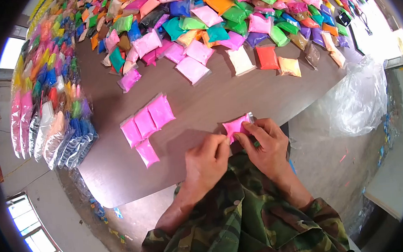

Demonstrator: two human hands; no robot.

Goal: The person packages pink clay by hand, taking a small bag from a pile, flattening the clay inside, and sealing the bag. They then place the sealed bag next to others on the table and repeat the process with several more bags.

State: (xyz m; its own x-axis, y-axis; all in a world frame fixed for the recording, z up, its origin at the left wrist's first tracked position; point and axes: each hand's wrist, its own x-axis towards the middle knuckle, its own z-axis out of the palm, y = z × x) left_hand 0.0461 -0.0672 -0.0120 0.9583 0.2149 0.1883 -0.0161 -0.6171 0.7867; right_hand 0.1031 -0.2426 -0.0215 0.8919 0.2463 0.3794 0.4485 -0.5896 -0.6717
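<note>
Between my two hands, at the table's near edge, is a small bright pink packet [236,125] in clear film. My left hand [208,160] pinches its lower left corner, with the fingers curled in. Thumb and fingers of my right hand [268,145] grip its right side. To the left on the brown table [195,103], three pink packets [145,122] lie side by side in a slanted row. One more pink packet [147,153] lies just below them, touching the row.
A big heap of coloured packets [213,16] covers the table's far side. Filled long bags [52,103] are stacked along the left edge. A crumpled clear plastic bag [359,95] hangs at the right edge. A dark device [344,19] lies at the far right.
</note>
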